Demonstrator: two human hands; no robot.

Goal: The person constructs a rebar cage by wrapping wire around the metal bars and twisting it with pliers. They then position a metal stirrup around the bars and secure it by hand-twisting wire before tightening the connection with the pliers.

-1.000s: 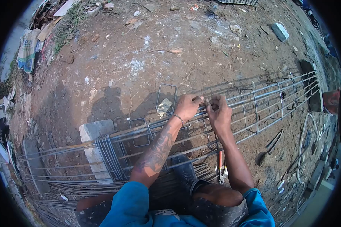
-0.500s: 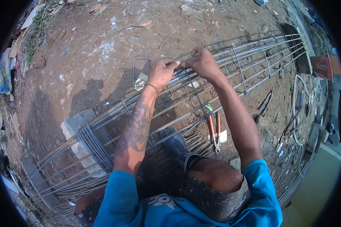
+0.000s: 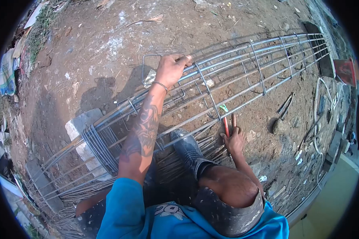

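My left hand (image 3: pixel 172 71) is closed at the top corner of a steel stirrup (image 3: pixel 203 89), where it meets an upper bar of the rebar cage (image 3: pixel 243 106). Its fingertips are pinched together there; any thin wire between them is too small to see. Down by my boot, my right hand (image 3: pixel 234 142) is closed around the red-handled pincers (image 3: pixel 226 126) lying on the soil. The two handles point toward the cage, and the jaws are hidden under the hand.
A concrete block (image 3: pixel 83 123) props the cage at left, beside a bundle of stirrups (image 3: pixel 97 151). Loose rods lie under my legs. A loose bent stirrup (image 3: pixel 143 67) lies beyond my left hand. A stone (image 3: pixel 280 126) and a pale hose (image 3: pixel 316 115) are at right.
My right hand has left the stirrup corner and come down toward me onto the pincers. My left hand stays at the corner. The view has shifted slightly.
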